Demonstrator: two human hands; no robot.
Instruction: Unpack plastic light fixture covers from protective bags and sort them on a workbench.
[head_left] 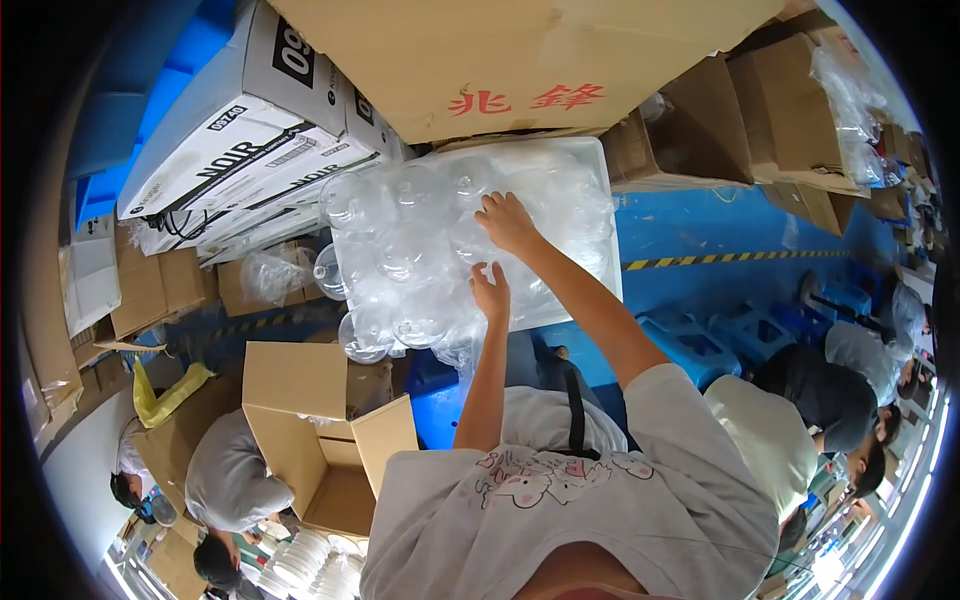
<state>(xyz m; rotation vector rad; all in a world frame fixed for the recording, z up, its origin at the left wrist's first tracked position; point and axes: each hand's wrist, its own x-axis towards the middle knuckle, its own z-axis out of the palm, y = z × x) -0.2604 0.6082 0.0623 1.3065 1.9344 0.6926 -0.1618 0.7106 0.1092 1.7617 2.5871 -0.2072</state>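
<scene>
A big clear plastic bag full of clear round plastic cups sits in front of me, resting against a white tray-like sheet. My left hand pinches the bag's film near its lower middle, fingers curled. Just above it, my right hand presses into the top of the bag and grips the film. Both forearms reach up from my grey printed shirt.
A large brown carton hangs over the bag, with white printed cartons to its left. An open brown box stands at lower left. Other people sit at lower left and right. Blue stools stand on the blue floor.
</scene>
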